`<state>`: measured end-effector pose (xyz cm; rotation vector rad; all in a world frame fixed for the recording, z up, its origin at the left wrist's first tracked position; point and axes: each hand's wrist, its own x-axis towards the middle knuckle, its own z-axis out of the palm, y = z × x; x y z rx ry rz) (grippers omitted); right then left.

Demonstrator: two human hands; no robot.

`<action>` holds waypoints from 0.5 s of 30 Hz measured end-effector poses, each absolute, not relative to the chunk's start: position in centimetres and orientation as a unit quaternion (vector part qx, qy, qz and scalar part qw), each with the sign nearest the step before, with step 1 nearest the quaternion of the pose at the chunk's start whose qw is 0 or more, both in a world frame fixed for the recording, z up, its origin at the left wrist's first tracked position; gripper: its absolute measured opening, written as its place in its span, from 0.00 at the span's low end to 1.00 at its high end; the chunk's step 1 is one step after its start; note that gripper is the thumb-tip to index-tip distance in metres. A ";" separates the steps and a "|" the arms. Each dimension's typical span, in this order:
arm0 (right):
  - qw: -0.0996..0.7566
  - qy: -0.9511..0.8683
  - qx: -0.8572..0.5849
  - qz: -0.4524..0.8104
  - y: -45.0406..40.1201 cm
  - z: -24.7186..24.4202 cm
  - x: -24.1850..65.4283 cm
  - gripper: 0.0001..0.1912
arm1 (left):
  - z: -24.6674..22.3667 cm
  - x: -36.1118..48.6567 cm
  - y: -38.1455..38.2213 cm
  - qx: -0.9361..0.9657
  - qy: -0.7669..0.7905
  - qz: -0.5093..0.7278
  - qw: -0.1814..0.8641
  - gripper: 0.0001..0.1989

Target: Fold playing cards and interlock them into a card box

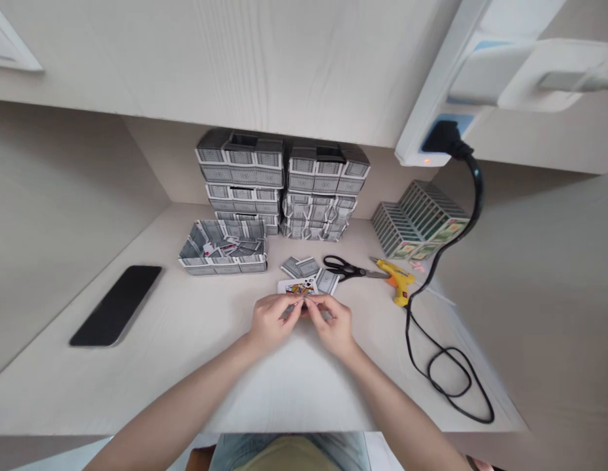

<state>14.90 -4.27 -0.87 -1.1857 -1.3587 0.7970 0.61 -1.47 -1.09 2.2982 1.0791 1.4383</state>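
My left hand and my right hand meet at the middle of the table, thumbs and fingertips pinched together. Between them is a playing card, mostly hidden by the fingers. Just beyond the fingertips lies a face-up queen card, its lower edge covered by my hands. Several patterned card backs lie loosely behind it. Black-handled scissors rest to the right of these cards, blades pointing right. A yellow glue gun lies by the scissor tips.
An open box made of cards holds loose card pieces. Behind it stand two stacks of card-made drawers. Boxed card decks stand back right. A phone lies left. A black cable loops down from the power strip.
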 end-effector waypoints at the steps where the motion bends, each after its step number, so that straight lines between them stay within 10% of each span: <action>1: 0.548 -0.581 -0.499 0.336 -4.3 -0.8 15.0 0.09 | -1.1 0.6 -1.5 0.782 0.369 0.490 0.112 0.05; 15: 0.535 -0.632 -0.479 0.291 -4.2 -1.0 15.4 0.08 | -0.7 0.9 -1.5 0.775 0.378 0.485 0.142 0.07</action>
